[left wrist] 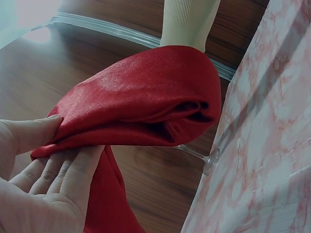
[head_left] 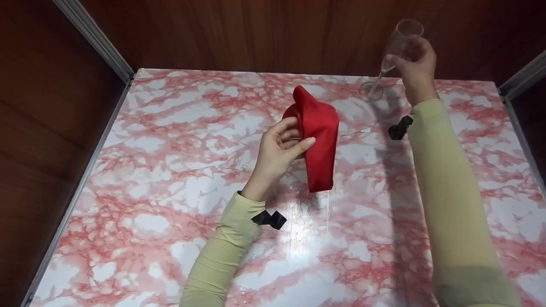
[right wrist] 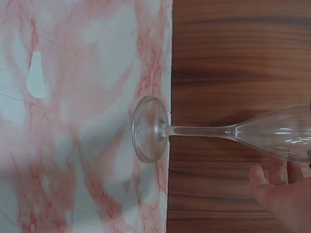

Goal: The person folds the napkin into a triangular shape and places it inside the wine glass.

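Observation:
A folded red satin cloth napkin hangs above the table in the head view, its top rolled into a rounded fold and its lower end narrow. My left hand pinches its left edge, thumb in front and fingers behind. The left wrist view shows the napkin's layered folds from close up. Toward the back right, my right hand holds a clear champagne flute by its bowl. In the right wrist view the flute's round foot is close over the table's back edge, its stem leading to the bowl.
The table has a red and white marbled top, with a bright glare near the middle. Brown wood-grain panels rise behind it and at the sides, with metal strips at the corners.

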A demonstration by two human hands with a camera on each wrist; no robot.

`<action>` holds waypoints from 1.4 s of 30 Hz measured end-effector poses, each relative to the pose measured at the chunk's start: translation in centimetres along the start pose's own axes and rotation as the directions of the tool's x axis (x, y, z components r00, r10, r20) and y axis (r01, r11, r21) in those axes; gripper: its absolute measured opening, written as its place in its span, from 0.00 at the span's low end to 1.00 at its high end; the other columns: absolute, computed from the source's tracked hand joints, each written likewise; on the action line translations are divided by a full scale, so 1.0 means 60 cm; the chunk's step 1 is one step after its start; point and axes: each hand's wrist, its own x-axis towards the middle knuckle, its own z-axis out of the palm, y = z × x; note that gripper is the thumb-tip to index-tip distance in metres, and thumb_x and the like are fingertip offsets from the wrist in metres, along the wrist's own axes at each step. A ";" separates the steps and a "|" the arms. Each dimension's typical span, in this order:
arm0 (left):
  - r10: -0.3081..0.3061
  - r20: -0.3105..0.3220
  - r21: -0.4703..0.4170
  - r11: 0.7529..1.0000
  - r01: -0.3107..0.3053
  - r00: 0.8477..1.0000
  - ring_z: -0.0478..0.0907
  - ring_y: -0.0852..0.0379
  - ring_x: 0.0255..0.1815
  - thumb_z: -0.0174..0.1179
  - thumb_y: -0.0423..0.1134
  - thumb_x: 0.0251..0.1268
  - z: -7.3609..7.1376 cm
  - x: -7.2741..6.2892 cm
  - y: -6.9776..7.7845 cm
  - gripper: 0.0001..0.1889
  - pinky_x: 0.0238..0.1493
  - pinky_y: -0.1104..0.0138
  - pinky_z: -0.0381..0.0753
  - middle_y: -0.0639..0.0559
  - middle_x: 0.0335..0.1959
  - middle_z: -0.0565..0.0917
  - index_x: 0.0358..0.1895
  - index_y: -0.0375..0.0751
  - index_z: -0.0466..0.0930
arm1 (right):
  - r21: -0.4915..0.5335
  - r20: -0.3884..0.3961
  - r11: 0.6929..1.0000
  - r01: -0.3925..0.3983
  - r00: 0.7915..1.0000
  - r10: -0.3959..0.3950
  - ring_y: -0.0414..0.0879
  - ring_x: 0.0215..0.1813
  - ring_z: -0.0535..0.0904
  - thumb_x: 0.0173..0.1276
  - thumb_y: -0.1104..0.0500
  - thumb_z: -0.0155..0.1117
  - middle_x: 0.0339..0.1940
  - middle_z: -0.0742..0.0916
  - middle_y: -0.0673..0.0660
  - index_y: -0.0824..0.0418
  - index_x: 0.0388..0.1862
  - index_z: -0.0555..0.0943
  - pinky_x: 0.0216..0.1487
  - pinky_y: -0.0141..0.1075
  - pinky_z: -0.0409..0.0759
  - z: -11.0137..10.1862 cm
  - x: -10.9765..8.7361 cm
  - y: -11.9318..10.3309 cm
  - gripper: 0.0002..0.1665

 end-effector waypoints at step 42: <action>-0.025 0.016 -0.062 0.998 0.026 1.000 0.83 0.51 0.34 0.66 0.24 0.56 0.009 -0.009 -0.001 0.21 0.40 0.57 0.83 0.42 0.37 0.83 0.53 0.28 0.74 | 0.163 0.158 0.986 -0.013 0.987 -0.013 0.53 0.51 0.74 0.48 0.80 0.71 0.50 0.77 0.60 0.61 0.53 0.75 0.44 0.37 0.81 -0.055 -0.060 0.017 0.34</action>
